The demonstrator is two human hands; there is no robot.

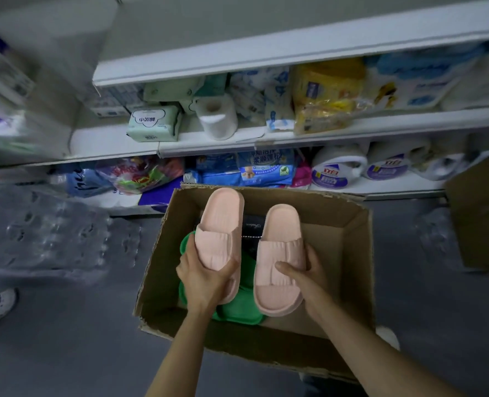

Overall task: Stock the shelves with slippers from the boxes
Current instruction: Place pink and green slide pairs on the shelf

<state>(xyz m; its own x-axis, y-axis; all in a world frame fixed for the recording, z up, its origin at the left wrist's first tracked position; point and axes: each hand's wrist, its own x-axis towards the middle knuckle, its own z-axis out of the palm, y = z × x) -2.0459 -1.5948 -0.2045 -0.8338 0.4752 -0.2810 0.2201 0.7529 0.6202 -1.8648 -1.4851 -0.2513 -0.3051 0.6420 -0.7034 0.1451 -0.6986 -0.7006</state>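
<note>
Two pink slippers (221, 227) (280, 256) sit upright, one gripped in each hand's fingers, above green slippers (243, 308) in the open box (352, 253).

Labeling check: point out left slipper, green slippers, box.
left slipper (219, 224): head view, on its footbed above the strap.
green slippers (241, 310): head view, on the sole showing between the pink pair.
box (357, 253): head view, on its right inner wall.

Single view only: head-worn wide-angle camera, looking forward and steeply down. Open cardboard box (355, 253) on the floor (65, 353) fills frame centre, seen close from above; both forearms enter from the bottom edge. Shelves (266, 141) cross the upper half, facing the camera, near (edges bowed and blurred by the lens). No second view to compare.
</note>
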